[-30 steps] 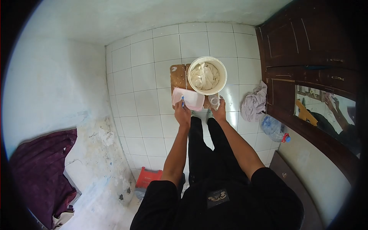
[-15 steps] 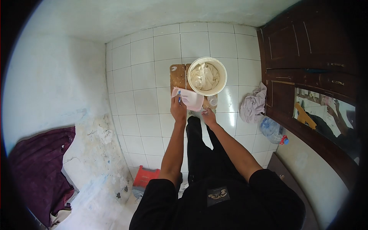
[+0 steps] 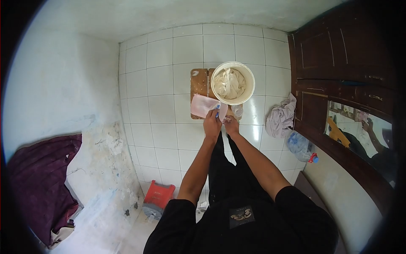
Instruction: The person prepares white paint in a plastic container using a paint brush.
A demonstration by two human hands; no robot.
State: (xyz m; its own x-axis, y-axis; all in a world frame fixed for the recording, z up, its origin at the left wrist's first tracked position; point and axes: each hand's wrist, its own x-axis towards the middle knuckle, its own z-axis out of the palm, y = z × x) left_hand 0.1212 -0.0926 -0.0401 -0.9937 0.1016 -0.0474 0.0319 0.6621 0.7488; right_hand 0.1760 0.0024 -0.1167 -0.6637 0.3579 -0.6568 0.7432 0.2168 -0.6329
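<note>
My left hand point(image 3: 212, 123) is closed around a small blue and white item point(image 3: 218, 111), too small to name, over the right side of a pink tray point(image 3: 203, 106). My right hand point(image 3: 231, 125) is closed at the tray's lower right corner; its fingertips meet something pale that I cannot make out. Under the tray is a wooden stool point(image 3: 198, 86). A white bucket point(image 3: 252, 86) with cream cloth point(image 3: 229, 83) inside stands just beyond the tray. A clear cup point(image 3: 237, 111) sits right of the tray, above my right hand.
On the right are a crumpled pale cloth point(image 3: 281, 117), a large clear bottle point(image 3: 299, 146) and a dark wooden cabinet point(image 3: 311, 101) with a mirror. At lower left stands a red stool point(image 3: 159, 194). A purple cloth point(image 3: 44, 182) hangs on the left wall.
My left hand has moved right across the tray with the blue item, close to my right hand. The tray's right side now looks raised or folded. The view has shifted slightly.
</note>
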